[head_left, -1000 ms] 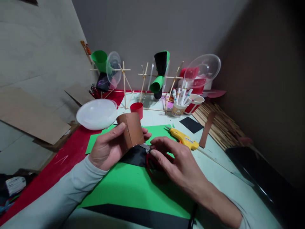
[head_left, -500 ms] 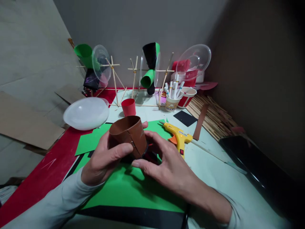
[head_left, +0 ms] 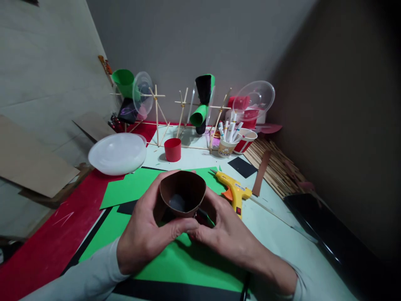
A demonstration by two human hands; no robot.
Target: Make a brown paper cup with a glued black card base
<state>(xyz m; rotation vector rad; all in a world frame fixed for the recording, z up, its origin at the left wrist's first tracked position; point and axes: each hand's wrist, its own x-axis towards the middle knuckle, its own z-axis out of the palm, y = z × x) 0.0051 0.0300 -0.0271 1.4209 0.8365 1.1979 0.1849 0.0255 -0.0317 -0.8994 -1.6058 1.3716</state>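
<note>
1. The brown paper tube sits at the centre of the frame, open mouth up, on the green sheet that covers the near part of the surface. The left hand curls round its left wall, thumb crossing in front at the base. The right hand closes in from the right, fingertips at the tube's lower edge.

2. Both hands grip the tube. The right hand also seems to hold something small and dark with a red touch against the base; what it is cannot be told.

3. Keep the pressure light and even. The rim already looks pushed out of round, and thin card creases easily.

4. Hold the base flat on the green sheet, so that the walls stay upright and the bottom edge meets whatever lies under it all the way round.

5. Look down through the mouth to check alignment; the dark floor inside shows from here.

6. The yellow glue gun lies just right of the hands, nozzle pointing to the upper left. Keep the right wrist off it.

7. The red cup and the white bowl stand farther back, well apart from the hands.
</note>
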